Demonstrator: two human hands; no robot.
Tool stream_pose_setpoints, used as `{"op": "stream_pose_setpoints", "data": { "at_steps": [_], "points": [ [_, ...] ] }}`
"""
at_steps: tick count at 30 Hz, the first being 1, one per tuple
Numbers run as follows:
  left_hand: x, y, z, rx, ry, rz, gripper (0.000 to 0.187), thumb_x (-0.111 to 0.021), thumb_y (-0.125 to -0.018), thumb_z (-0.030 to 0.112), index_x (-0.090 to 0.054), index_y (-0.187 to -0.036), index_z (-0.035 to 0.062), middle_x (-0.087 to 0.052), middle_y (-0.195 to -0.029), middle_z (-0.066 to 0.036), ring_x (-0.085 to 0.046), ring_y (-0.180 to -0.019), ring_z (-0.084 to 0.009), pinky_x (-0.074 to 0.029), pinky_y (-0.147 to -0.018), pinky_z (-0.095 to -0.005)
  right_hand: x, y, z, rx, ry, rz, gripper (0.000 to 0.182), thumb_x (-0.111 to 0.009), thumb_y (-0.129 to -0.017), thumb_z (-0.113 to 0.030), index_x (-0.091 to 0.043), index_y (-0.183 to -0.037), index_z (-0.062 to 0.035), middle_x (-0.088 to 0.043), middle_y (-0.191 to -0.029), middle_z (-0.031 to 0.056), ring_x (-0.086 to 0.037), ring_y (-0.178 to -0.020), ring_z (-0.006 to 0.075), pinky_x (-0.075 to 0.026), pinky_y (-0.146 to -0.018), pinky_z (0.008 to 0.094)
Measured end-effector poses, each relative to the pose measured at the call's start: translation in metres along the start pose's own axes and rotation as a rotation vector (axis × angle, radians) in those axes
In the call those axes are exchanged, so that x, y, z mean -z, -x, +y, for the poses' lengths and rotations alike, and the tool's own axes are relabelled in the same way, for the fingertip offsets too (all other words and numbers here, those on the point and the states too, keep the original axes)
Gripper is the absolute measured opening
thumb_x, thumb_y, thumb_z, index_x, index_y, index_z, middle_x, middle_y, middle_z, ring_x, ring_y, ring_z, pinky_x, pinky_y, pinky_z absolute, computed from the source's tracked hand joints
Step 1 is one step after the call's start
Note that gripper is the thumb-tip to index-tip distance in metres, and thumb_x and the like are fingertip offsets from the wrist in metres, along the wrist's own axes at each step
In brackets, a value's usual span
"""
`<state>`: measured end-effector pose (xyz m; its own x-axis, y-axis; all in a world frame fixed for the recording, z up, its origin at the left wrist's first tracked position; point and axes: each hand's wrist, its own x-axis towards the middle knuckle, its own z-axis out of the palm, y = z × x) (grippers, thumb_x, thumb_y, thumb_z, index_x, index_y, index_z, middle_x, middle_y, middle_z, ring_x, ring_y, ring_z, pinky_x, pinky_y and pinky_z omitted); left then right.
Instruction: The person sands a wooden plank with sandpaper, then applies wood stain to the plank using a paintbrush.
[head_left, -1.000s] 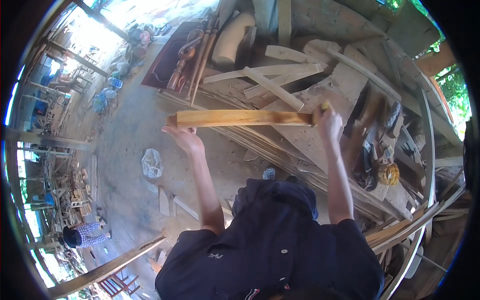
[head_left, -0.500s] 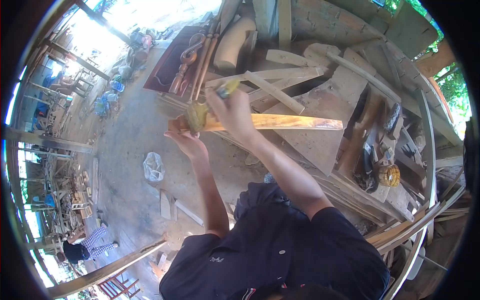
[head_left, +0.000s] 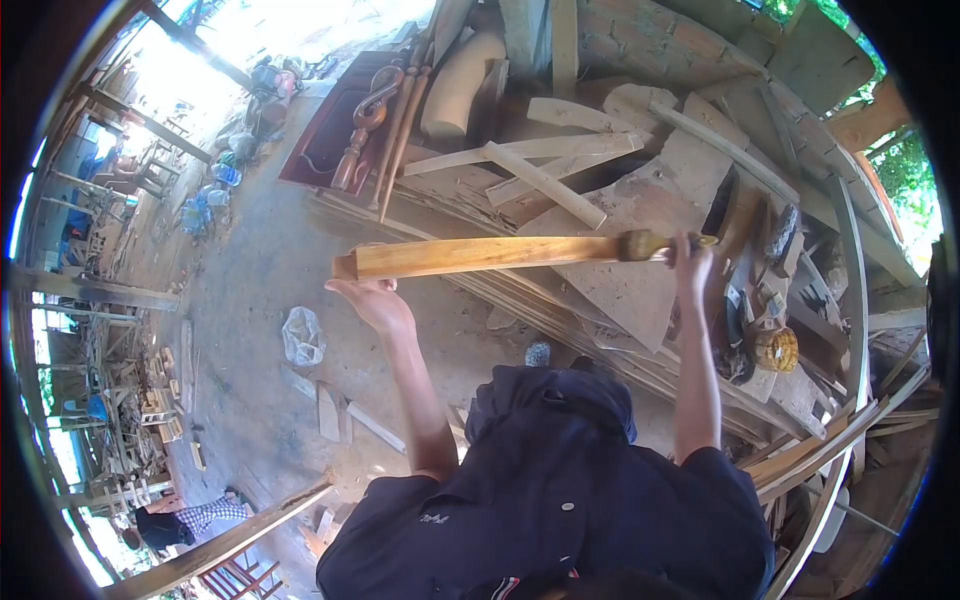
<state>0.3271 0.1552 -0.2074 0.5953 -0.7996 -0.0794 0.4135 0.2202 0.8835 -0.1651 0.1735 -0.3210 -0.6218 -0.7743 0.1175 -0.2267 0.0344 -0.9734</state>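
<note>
My left hand (head_left: 375, 305) supports the left end of a long, slightly curved wooden piece (head_left: 480, 257), palm up with its fingers closed around the underside. The wood looks glossy and orange-brown, and it runs across the view to the right. At its far right end, my right hand (head_left: 692, 262) grips a paintbrush (head_left: 643, 246). Its wide brown bristles press against the wood's end; the greenish handle is mostly covered by my fingers.
An amber ribbed container (head_left: 775, 350) stands among tools at right. Wood offcuts (head_left: 545, 185) litter the dusty board. Carved posts (head_left: 360, 130) lean on a dark red panel at the back. A plastic bag (head_left: 303, 336) lies on the floor; another person (head_left: 165, 527) is at lower left.
My right hand has swept the paintbrush rightward along the wood, from its left end to its right end. My left hand stays at the left end. The other person has shifted downward in view.
</note>
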Motion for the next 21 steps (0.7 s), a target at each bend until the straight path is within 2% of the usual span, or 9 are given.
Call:
{"op": "stream_pose_setpoints", "data": {
  "at_steps": [2,6,9,10,13,15,18,20,21],
  "points": [
    [-0.007,0.004,0.005,-0.013,0.012,0.006,0.071,-0.012,-0.106,0.066,-0.048,-0.133,0.0108,-0.061,-0.117,-0.007,-0.044,-0.081,-0.0118,-0.033,-0.066,-0.0273,0.024,-0.016,0.005,0.017,0.231,0.093,0.027,-0.069,-0.097,-0.024,-0.067,-0.087,0.0005,-0.067,-0.062,0.007,-0.066,-0.052,0.0135,-0.05,-0.046,0.0281],
    [-0.007,0.0,0.004,-0.008,0.004,-0.034,0.072,-0.012,-0.106,0.067,-0.048,-0.132,0.0099,-0.06,-0.114,-0.007,-0.044,-0.081,-0.0123,-0.033,-0.066,-0.0271,0.011,-0.015,-0.011,0.516,0.7,0.076,0.025,-0.068,-0.095,-0.027,-0.069,-0.093,-0.0017,-0.068,-0.064,0.0164,-0.07,-0.056,0.0317,-0.053,-0.05,0.0414],
    [-0.001,-0.008,-0.002,-0.014,-0.006,-0.063,0.073,-0.012,-0.106,0.067,-0.047,-0.132,0.0093,-0.059,-0.111,-0.006,-0.045,-0.081,-0.0123,-0.032,-0.066,-0.0272,-0.043,0.026,-0.062,0.517,0.813,-0.178,0.026,-0.068,-0.095,-0.027,-0.07,-0.111,-0.0065,-0.07,-0.068,0.0171,-0.071,-0.059,0.0322,-0.057,-0.054,0.0439],
    [0.0,-0.008,-0.003,-0.012,-0.005,-0.059,0.073,-0.012,-0.106,0.067,-0.047,-0.133,0.0092,-0.06,-0.115,-0.007,-0.045,-0.081,-0.013,-0.032,-0.064,-0.028,-0.065,0.044,-0.082,0.635,0.671,-0.2,0.029,-0.067,-0.096,-0.028,-0.068,-0.115,-0.0053,-0.071,-0.07,0.0171,-0.07,-0.057,0.0296,-0.057,-0.054,0.0426],
    [0.001,-0.013,-0.007,-0.027,-0.014,-0.054,0.073,-0.012,-0.105,0.068,-0.048,-0.133,0.0097,-0.061,-0.122,-0.009,-0.048,-0.085,-0.0144,-0.036,-0.067,-0.0298,-0.121,0.091,-0.151,0.657,0.618,-0.304,0.027,-0.069,-0.095,-0.029,-0.064,-0.101,-0.0038,-0.069,-0.068,0.0082,-0.067,-0.054,0.0236,-0.055,-0.049,0.0381],
    [0.001,-0.015,-0.008,-0.043,-0.023,-0.054,0.073,-0.012,-0.105,0.068,-0.048,-0.133,0.0102,-0.061,-0.123,-0.009,-0.052,-0.089,-0.0152,-0.039,-0.071,-0.0308,-0.151,0.116,-0.193,0.68,0.394,-0.339,0.023,-0.073,-0.091,-0.025,-0.064,-0.1,-0.0056,-0.067,-0.067,0.0078,-0.067,-0.054,0.0233,-0.054,-0.05,0.0381],
    [-0.003,-0.011,-0.008,-0.049,-0.017,-0.109,0.074,-0.011,-0.105,0.067,-0.047,-0.137,0.0113,-0.06,-0.129,-0.01,-0.057,-0.109,-0.0176,-0.044,-0.089,-0.0356,-0.187,0.144,-0.245,0.761,0.161,-0.395,0.017,-0.07,-0.09,-0.021,-0.065,-0.096,-0.0066,-0.066,-0.068,0.0119,-0.068,-0.058,0.0292,-0.054,-0.055,0.0401],
    [-0.014,-0.007,-0.003,-0.034,0.005,0.059,0.073,-0.011,-0.105,0.068,-0.049,-0.133,0.0108,-0.059,-0.12,-0.005,-0.046,-0.08,-0.0109,-0.034,-0.068,-0.0287,-0.212,0.157,-0.267,0.787,0.063,-0.395,0.016,-0.07,-0.09,-0.02,-0.064,-0.095,-0.0063,-0.066,-0.068,0.0126,-0.068,-0.059,0.0298,-0.055,-0.056,0.0404],
    [-0.013,-0.006,-0.005,-0.037,-0.001,0.052,0.073,-0.011,-0.105,0.068,-0.049,-0.133,0.0108,-0.059,-0.12,-0.005,-0.046,-0.08,-0.0109,-0.034,-0.068,-0.0287,-0.224,0.161,-0.277,0.762,-0.024,-0.437,0.015,-0.069,-0.09,-0.019,-0.065,-0.093,-0.0058,-0.067,-0.069,0.0135,-0.068,-0.059,0.0305,-0.054,-0.056,0.0405]
  ]
}}
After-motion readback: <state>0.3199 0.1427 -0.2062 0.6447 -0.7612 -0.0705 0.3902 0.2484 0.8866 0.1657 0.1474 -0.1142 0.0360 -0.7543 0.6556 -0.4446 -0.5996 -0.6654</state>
